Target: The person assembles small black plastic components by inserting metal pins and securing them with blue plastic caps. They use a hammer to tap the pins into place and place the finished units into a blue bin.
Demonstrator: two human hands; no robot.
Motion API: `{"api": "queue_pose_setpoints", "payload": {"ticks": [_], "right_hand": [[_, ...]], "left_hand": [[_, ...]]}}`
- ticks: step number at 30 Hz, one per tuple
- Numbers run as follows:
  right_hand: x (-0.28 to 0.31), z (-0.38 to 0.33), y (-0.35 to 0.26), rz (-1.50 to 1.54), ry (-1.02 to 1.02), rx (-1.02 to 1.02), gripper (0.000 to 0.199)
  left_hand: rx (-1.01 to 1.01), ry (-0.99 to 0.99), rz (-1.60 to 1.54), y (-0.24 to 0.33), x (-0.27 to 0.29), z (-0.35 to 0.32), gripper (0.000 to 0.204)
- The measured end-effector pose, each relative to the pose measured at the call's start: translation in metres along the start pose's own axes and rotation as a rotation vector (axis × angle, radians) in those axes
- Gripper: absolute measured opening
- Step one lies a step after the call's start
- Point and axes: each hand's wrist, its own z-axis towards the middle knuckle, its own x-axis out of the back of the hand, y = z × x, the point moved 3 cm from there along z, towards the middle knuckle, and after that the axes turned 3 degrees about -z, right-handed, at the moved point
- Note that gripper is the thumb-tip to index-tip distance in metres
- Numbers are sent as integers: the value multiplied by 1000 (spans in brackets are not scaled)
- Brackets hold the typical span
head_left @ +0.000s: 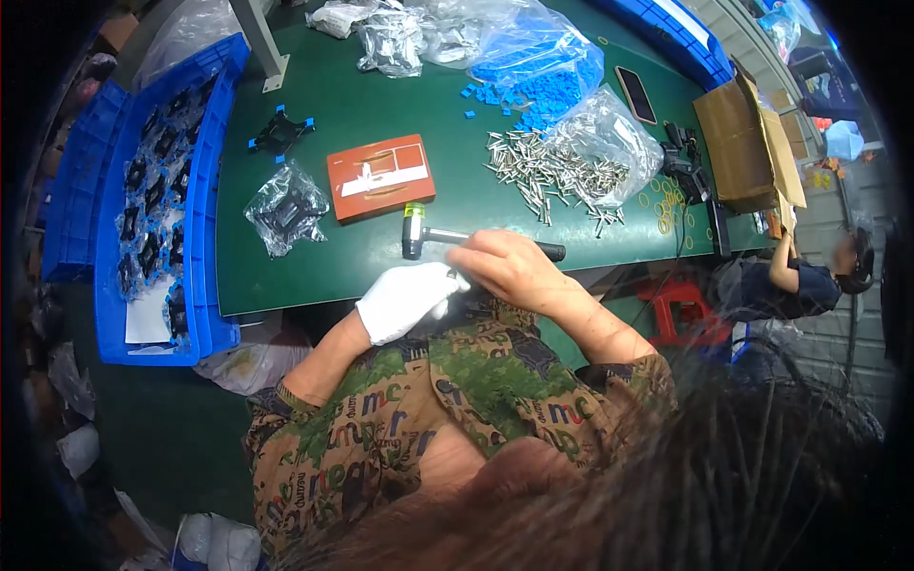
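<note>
At the table's near edge my left hand [405,303], in a white glove, is closed with its fingertips pinched together. My bare right hand [514,269] meets it there, its fingers also closed. A small dark thing shows between the fingertips, too small to name. Just beyond my hands lies a mallet [413,231] with a yellow-green and black head; its dark handle passes behind my right hand. Farther back sits a reddish-brown block [381,202] with a white piece on top. Left of it are a bagged black part [288,207] and a black four-armed part with blue tips [281,133].
Metal pins [533,171] lie heaped right of the block, partly under a clear bag [609,143]. Small blue pieces [547,90], a phone [636,94], yellow rings [666,214] and a cardboard box [743,147] stand beyond. A blue crate [205,219] flanks the left; another person [790,290] is at right.
</note>
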Motion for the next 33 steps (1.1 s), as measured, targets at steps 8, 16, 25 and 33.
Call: {"api": "queue_pose_setpoints", "payload": {"ticks": [8, 16, 25, 33], "right_hand": [[-15, -10, -2, -25, 175, 104, 27], [-17, -12, -8, -1, 202, 93, 26], [-20, -18, -7, -33, 240, 126, 29], [24, 29, 73, -250, 273, -59, 19]], "left_hand": [[177, -56, -168, 0, -5, -1, 32], [84, -8, -130, -4, -11, -5, 26], [-10, 31, 9, 3, -10, -4, 19], [-175, 210, 154, -1, -1, 3, 16]]}}
